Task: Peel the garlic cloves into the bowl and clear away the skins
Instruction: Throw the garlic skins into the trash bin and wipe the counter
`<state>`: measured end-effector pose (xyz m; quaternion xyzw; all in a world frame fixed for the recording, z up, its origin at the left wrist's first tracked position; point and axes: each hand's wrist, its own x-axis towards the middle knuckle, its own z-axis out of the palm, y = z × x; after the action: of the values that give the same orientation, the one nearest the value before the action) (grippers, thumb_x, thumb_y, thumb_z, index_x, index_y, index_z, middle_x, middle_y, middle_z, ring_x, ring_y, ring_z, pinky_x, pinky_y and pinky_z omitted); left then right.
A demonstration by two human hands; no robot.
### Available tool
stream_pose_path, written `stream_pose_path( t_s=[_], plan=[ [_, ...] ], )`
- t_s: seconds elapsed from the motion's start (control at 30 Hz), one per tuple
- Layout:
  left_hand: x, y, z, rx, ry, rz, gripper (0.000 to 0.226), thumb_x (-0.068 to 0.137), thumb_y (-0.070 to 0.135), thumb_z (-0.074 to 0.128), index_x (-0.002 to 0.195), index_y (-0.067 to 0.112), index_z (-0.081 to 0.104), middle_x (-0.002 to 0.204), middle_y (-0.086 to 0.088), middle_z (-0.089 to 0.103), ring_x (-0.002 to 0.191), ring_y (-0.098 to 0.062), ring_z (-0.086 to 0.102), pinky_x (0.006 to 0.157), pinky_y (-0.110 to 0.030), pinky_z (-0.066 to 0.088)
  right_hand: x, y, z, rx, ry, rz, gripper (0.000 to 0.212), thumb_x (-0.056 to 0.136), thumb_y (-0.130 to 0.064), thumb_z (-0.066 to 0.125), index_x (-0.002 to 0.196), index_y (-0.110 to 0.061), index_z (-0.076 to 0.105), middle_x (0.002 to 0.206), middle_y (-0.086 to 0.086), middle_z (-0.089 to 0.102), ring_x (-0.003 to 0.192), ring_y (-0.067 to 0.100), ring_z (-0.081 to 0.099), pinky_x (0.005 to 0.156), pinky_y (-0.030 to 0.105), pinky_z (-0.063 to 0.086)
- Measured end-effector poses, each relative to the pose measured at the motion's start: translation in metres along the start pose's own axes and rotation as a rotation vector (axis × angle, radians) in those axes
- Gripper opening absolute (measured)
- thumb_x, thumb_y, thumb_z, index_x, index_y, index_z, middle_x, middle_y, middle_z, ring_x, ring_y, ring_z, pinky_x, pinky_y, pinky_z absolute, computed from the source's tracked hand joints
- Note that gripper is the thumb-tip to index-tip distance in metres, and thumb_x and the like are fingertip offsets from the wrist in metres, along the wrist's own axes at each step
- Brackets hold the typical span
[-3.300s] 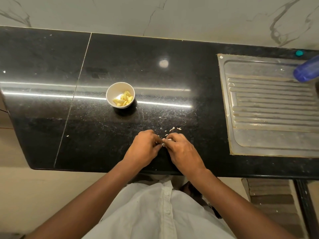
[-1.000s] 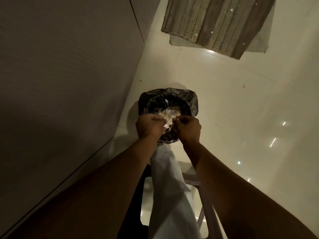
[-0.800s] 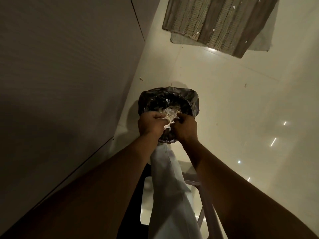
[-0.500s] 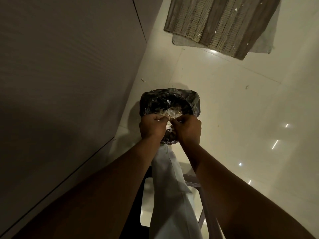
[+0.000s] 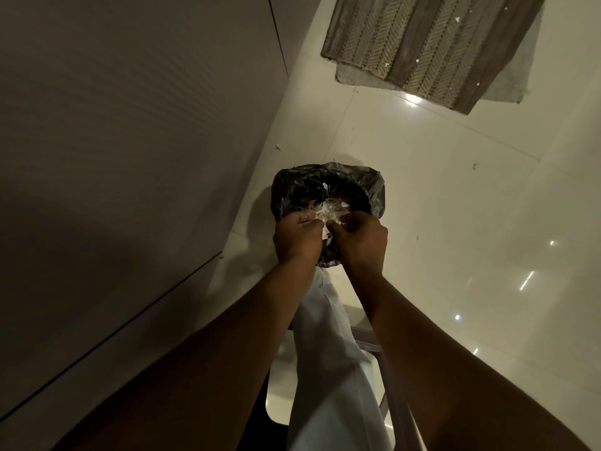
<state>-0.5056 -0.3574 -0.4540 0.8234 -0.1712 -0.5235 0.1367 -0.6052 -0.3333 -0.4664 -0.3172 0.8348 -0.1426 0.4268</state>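
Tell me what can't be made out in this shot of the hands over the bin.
Head view:
How many garlic skins the left hand and right hand pinch: curled fingers cover all but a white scrap.
The bin's near rim: behind both hands.
The floor specks: too small to identify.
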Motion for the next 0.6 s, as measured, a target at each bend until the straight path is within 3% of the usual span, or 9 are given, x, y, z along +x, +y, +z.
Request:
stream_pose_path(
  t_s=[0.07,0.17,0.27,0.37,0.47,0.53,0.6],
  plan=[
    [-0.005,-0.001,-0.001,-0.017,0.0,0.006,0.02,0.094,0.012,0.072,0.112,0.017,0.077,0.109,-0.002,0.078,0.101,-0.021,0.074,0.094,-0.044,0.062,-0.002,-0.001,0.0,0.001,-0.032,-0.006,0.025,0.098,-0.03,0.073,0.11,-0.011,0.08,0.098,0.002,0.08,0.072,0.006,0.063,0.062,0.012,0.038],
    [-0.013,0.001,-0.004,-0.034,-0.001,0.004,0.021,0.094,0.01,0.069,0.112,0.016,0.077,0.11,-0.002,0.077,0.103,-0.022,0.073,0.096,-0.043,0.061,-0.006,0.001,0.002,-0.055,-0.048,0.013,0.025,0.103,-0.026,0.06,0.11,-0.013,0.08,0.097,0.003,0.08,0.073,0.011,0.064,0.063,0.019,0.04],
    [-0.021,0.001,-0.011,-0.033,-0.004,0.015,0.023,0.095,0.01,0.068,0.115,0.016,0.077,0.111,-0.001,0.077,0.101,-0.02,0.072,0.09,-0.036,0.062,-0.012,-0.003,-0.004,-0.074,-0.032,0.045,0.031,0.095,-0.024,0.068,0.123,-0.016,0.078,0.111,0.001,0.079,0.093,0.016,0.071,0.08,0.023,0.046],
    [-0.033,0.003,-0.021,-0.069,-0.008,0.01,0.018,0.096,0.011,0.068,0.109,0.018,0.078,0.107,0.0,0.076,0.094,-0.016,0.072,0.076,-0.026,0.06,-0.021,-0.004,-0.009,0.0,-0.115,0.083,0.036,0.086,-0.033,0.078,0.119,-0.019,0.079,0.112,-0.001,0.079,0.098,0.017,0.072,0.083,0.027,0.052],
    [-0.055,0.014,-0.035,-0.097,-0.009,0.004,0.02,0.096,0.01,0.064,0.095,0.028,0.075,0.109,-0.003,0.077,0.101,-0.022,0.073,0.089,-0.039,0.063,-0.035,-0.02,-0.02,0.351,-0.16,0.232,0.018,0.09,-0.021,0.071,0.103,-0.017,0.082,0.103,0.004,0.08,0.097,0.025,0.075,0.083,0.04,0.064],
    [-0.077,0.027,-0.05,-0.124,-0.033,0.007,0.02,0.099,0.011,0.061,0.098,0.026,0.075,0.11,-0.007,0.077,0.104,-0.025,0.073,0.088,-0.038,0.062,-0.053,-0.042,-0.037,0.592,-0.168,0.315,0.018,0.097,-0.001,0.065,0.1,-0.01,0.081,0.099,0.01,0.078,0.091,0.024,0.074,0.071,0.029,0.062],
    [-0.107,0.048,-0.07,-0.159,-0.087,0.038,0.022,0.102,0.014,0.059,0.094,0.029,0.074,0.106,-0.007,0.078,0.102,-0.026,0.074,0.085,-0.038,0.063,-0.078,-0.073,-0.059,0.714,-0.173,0.311,0.023,0.096,0.008,0.061,0.103,-0.004,0.08,0.099,0.016,0.079,0.09,0.025,0.076,0.069,0.026,0.061]
  ],
)
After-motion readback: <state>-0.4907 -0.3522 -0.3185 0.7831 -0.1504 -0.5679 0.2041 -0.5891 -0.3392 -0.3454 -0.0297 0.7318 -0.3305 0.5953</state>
